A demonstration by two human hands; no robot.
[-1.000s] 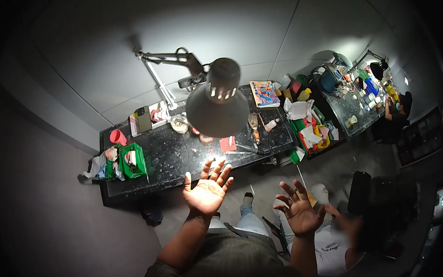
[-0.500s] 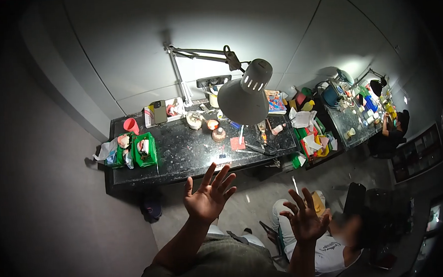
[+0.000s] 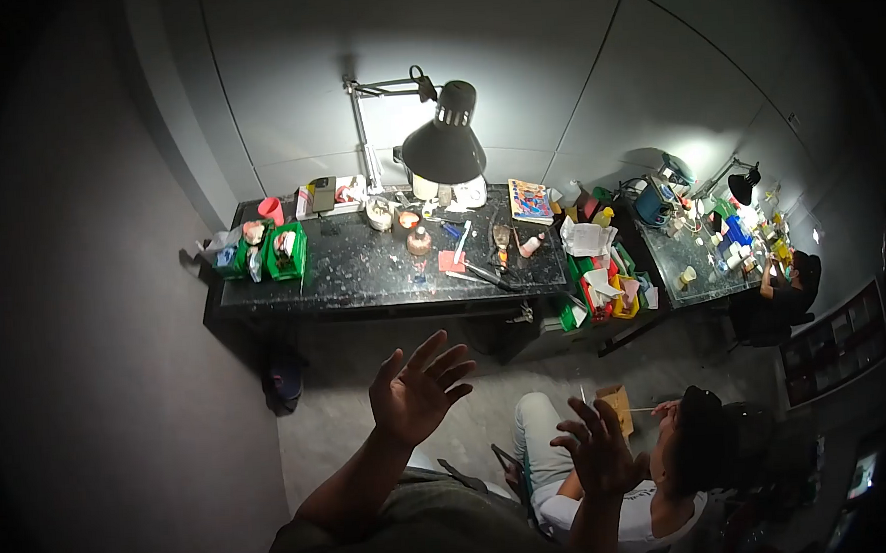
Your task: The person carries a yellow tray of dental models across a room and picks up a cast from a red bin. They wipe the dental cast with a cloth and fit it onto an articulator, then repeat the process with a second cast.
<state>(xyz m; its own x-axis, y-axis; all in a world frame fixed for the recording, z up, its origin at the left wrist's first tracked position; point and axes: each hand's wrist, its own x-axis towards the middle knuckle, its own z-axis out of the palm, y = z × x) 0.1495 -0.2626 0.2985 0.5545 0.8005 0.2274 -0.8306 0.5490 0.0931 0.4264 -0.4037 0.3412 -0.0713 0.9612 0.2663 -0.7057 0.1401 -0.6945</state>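
My left hand (image 3: pixel 416 393) is raised in the air short of the workbench (image 3: pixel 348 271), palm up with its fingers spread, holding nothing. To the right, my right hand (image 3: pixel 604 448) is also up, fingers apart and slightly bent, and no object shows in it. Behind it in the view sits a person in a white top (image 3: pixel 626 512), partly covered by that hand. On the bench beyond lie a pink square (image 3: pixel 452 262), a brown-topped bottle (image 3: pixel 418 241), a bowl (image 3: pixel 380 216) and several small tools. Neither hand touches any of these.
A desk lamp (image 3: pixel 444 151) hangs over the bench. Green bins (image 3: pixel 287 255) with dental models and a red cup (image 3: pixel 270 210) stand at its left end. Right of it are stacked colored bins (image 3: pixel 603 278) and a second bench (image 3: pixel 698 273) where another person (image 3: pixel 790 293) sits.
The view has shifted, so the bench and lamp appear higher and farther off. Both my hands stay raised and open. The seated person's head and hand show more plainly now.
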